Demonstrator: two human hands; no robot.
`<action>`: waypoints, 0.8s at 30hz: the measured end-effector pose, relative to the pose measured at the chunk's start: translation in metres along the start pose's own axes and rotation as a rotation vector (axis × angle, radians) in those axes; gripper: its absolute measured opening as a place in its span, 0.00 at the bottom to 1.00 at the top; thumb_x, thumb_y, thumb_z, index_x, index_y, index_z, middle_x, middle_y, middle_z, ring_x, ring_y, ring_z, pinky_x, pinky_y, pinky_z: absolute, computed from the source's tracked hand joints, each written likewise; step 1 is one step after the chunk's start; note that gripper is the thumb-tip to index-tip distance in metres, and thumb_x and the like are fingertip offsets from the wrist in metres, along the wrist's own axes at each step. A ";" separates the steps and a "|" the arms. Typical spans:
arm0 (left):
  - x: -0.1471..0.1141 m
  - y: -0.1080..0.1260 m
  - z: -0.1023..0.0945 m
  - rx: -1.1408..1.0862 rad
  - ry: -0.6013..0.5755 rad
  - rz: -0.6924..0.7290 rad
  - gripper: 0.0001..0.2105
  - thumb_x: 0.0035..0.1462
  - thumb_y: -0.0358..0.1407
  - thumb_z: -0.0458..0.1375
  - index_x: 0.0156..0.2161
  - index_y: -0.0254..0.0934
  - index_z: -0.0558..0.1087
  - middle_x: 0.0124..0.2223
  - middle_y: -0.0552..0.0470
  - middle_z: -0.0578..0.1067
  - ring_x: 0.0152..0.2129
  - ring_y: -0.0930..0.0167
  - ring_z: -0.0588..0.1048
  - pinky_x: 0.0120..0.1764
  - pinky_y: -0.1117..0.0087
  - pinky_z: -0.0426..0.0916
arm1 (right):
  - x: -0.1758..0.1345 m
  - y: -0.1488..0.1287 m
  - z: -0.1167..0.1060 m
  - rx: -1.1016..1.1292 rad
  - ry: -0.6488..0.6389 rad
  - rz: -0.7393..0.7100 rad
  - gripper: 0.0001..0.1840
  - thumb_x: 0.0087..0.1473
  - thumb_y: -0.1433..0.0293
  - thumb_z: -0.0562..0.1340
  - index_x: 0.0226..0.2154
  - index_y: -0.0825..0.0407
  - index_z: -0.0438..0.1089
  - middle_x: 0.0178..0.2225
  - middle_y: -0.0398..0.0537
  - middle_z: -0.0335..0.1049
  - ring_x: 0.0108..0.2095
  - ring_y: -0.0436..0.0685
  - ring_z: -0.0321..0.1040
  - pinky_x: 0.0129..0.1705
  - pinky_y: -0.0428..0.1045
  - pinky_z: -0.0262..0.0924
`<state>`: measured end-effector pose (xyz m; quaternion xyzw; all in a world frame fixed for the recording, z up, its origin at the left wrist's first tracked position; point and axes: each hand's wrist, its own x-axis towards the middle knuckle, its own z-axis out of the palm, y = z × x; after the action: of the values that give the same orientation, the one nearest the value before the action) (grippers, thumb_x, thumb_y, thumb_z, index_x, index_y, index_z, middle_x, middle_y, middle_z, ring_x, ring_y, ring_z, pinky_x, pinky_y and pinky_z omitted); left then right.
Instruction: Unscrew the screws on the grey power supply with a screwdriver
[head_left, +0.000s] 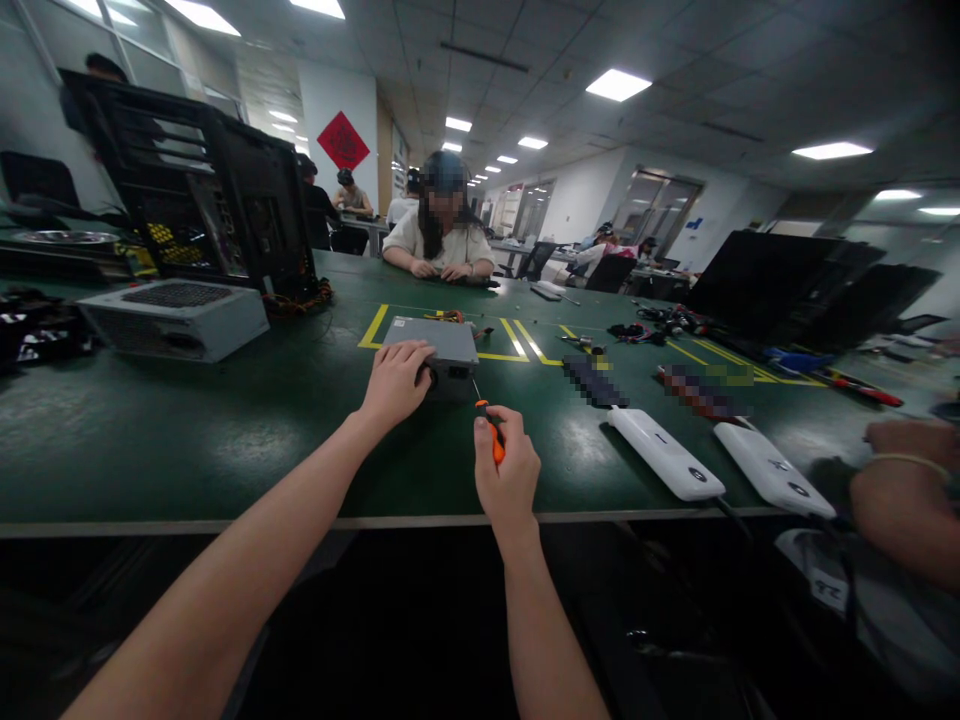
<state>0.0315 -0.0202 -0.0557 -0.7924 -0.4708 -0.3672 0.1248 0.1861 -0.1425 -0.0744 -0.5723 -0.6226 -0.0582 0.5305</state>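
Observation:
A grey computer power supply unit lies on the green table in front of me, its socket side facing me. My left hand grips its near left corner, fingers over the top and the thumb side at the front. In my right hand is a screwdriver with an orange and black handle. Its thin shaft points up and away, the tip at the near right edge of the power supply. Whether the tip sits in a screw is too small to tell. Cables stick out behind the unit.
On the left stand a second power supply and an open black computer case. To the right lie two white power banks and a pair of pliers. A co-worker sits opposite; another person's arm rests at right.

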 end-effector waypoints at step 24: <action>0.000 0.000 0.000 -0.030 0.006 -0.006 0.16 0.56 0.31 0.49 0.49 0.39 0.69 0.54 0.49 0.70 0.51 0.63 0.66 0.53 0.60 0.56 | -0.004 0.004 0.001 -0.146 0.118 -0.243 0.09 0.56 0.71 0.55 0.40 0.52 0.67 0.32 0.49 0.65 0.35 0.55 0.61 0.36 0.50 0.59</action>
<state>0.0318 -0.0199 -0.0557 -0.7915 -0.4675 -0.3771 0.1133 0.1875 -0.1432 -0.0795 -0.5254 -0.6489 -0.2005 0.5125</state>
